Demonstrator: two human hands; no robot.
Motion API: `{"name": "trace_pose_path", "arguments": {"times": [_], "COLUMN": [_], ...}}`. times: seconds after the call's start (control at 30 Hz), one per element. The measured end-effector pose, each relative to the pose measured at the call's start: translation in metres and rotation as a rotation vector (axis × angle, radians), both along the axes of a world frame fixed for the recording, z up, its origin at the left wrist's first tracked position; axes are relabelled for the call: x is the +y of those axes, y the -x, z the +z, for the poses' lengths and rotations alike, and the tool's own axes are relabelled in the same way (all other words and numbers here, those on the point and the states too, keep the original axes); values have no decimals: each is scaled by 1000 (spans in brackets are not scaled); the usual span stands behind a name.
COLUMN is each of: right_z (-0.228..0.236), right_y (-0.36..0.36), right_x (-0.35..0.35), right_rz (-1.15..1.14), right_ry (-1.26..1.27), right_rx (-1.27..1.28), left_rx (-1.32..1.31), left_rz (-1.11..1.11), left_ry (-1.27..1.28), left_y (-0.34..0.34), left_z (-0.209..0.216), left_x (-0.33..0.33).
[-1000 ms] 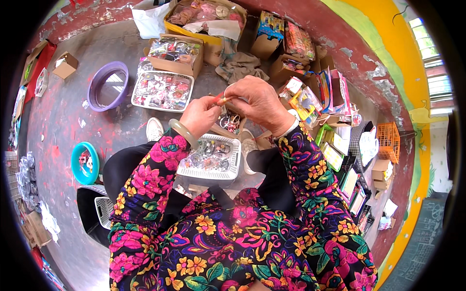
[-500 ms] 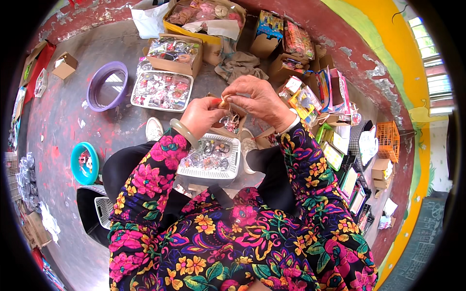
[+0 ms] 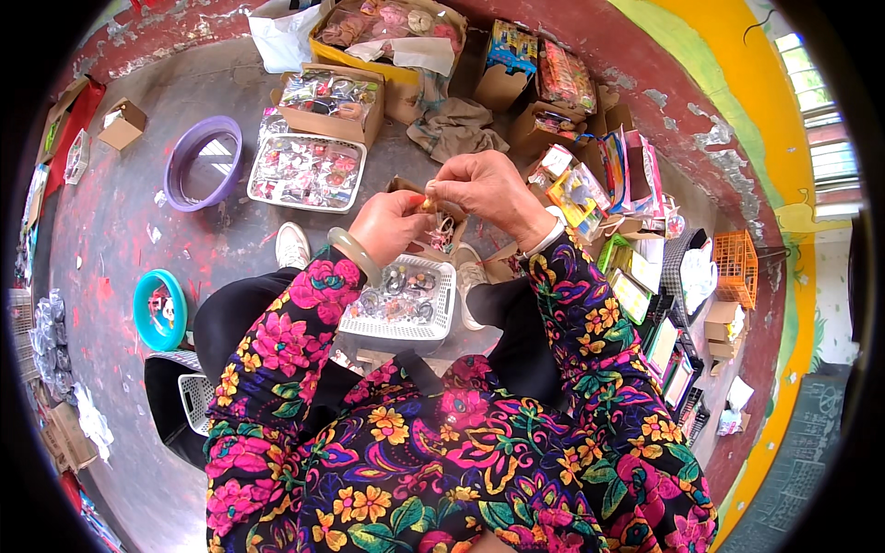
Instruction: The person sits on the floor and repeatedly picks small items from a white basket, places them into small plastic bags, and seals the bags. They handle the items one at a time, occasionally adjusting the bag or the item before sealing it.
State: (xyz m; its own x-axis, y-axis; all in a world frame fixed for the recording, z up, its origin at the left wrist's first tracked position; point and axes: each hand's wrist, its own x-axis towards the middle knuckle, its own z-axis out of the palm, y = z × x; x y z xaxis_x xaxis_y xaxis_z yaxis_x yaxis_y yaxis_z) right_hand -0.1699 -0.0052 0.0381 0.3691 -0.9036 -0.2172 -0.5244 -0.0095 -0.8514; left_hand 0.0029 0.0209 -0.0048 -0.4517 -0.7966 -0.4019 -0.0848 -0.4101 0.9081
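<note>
My left hand (image 3: 385, 226) and my right hand (image 3: 489, 195) meet in front of me, fingertips pinched together. Between them is a tiny red and yellowish piece (image 3: 426, 204), too small and too covered to name. A pale bangle (image 3: 354, 255) rings the left wrist, and a light band circles the right. Just below the hands stands an open cardboard box (image 3: 429, 247) with small stringy trinkets inside. Nearer to me, between my feet, a white plastic basket (image 3: 446, 300) holds several small bagged items.
A second white basket (image 3: 261, 195) of bagged trinkets stands ahead, beside a purple basin (image 3: 178, 157). A teal basin (image 3: 146, 318) sits at left. Cardboard boxes (image 3: 369, 124) line the far side. Packages and stationery (image 3: 576, 198) pile up at right near an orange crate (image 3: 735, 267).
Both hands have shifted slightly and the right fingers have drawn in closer over the small piece. The left hand sits a little further right. The surroundings look the same.
</note>
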Motion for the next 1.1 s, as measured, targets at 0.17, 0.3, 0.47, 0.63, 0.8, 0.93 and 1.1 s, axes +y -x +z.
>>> {"name": "trace_pose_path", "arguments": {"times": [0.17,0.3,0.47,0.63,0.8,0.93,1.1], "right_z": [10,10,6,5,8,7,9], "right_y": [2,17,22,26,17,13,14], "right_x": [-1,-9,-11,-12,-9,-8,-8], "right_rz": [100,164,190,103,8,41,113], "right_ry": [156,-89,-291,-377,-272,-190,-148], "right_rx": [-96,-323,-512,-554,-358,-284,-275], "left_rx": [120,292,368,391,264,256,265], "left_rz": [-6,-5,-154,-209,-149,-131,-76], "left_ry": [-138,-247,-293,-295,-236,-227,-229], "left_y": [-5,-10,-14,-14,-11,-10,-11], "left_z": [-3,12,25,23,12,7,12], "left_x": [-3,-3,-1,-1,-3,-2,-2]}}
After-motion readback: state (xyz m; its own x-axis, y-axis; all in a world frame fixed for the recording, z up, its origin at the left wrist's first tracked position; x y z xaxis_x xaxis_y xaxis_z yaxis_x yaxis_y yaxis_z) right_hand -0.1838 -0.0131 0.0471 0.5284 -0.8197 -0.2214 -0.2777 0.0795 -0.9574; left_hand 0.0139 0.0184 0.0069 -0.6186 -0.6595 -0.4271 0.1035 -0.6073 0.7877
